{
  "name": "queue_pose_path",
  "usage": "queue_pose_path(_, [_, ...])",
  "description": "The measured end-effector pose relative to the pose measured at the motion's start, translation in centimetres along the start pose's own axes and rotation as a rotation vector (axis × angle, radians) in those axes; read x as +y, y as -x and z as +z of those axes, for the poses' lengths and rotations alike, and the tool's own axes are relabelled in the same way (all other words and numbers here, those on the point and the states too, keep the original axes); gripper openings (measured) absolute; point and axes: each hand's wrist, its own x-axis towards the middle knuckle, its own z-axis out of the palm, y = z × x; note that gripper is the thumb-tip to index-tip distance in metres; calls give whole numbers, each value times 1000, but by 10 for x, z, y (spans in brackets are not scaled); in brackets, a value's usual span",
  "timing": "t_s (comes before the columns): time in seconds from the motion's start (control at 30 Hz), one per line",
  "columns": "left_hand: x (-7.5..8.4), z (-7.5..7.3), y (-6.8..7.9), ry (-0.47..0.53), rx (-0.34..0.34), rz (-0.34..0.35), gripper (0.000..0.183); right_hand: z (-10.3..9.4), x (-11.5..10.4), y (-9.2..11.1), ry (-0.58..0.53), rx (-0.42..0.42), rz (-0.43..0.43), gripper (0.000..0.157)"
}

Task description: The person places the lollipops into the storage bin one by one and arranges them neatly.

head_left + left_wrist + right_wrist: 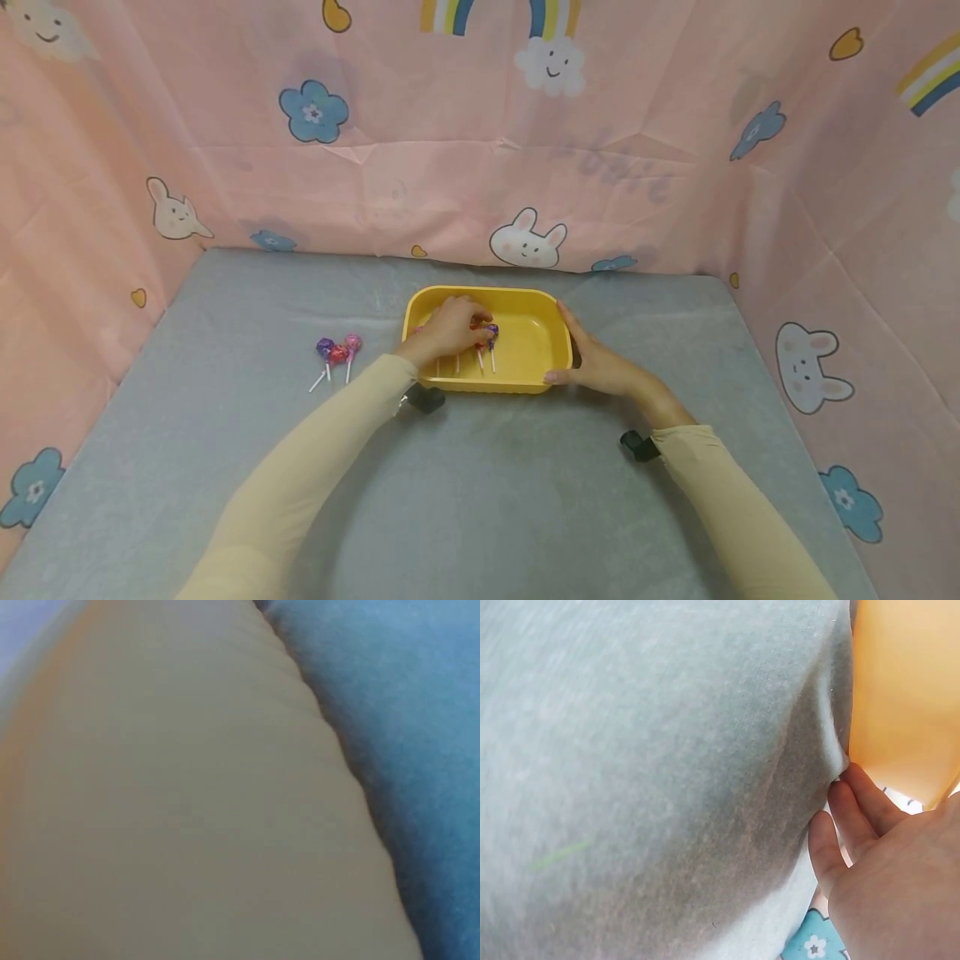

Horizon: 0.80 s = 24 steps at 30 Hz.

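In the head view a yellow plastic tray [525, 387] sits on the grey table. My left hand [453, 325] reaches over its left side, finger and thumb curled about a red lollipop [476, 323]. A purple lollipop [492, 333] lies just right of those fingers, and white sticks of several lollipops show below the hand; some heads are hidden. At the tray's right end my right hand [600, 364] holds the wall, thumb at the front corner and fingers toward the back. In the right wrist view those fingers [862, 817] lie beside the yellow wall.
Left of the tray a purple lollipop [325, 347], a red lollipop [340, 353] and a pink lollipop [352, 342] lie bunched together. A pink printed curtain [450, 183] surrounds the table [510, 492]. Sleeve [187, 787] fills most of the left wrist view.
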Motion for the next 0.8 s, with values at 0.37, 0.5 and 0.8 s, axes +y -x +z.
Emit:
queue_pose_path(0.37, [4, -20, 12, 76, 14, 35, 36, 1, 1, 0, -5, 3, -3, 119])
queue_pose_path(0.5, [3, -29, 21, 115, 45, 49, 35, 1, 3, -2, 4, 7, 0, 120])
queue_pose_path(0.8, [-2, -49, 54, 192, 114, 94, 34, 1, 2, -1, 4, 6, 2, 119])
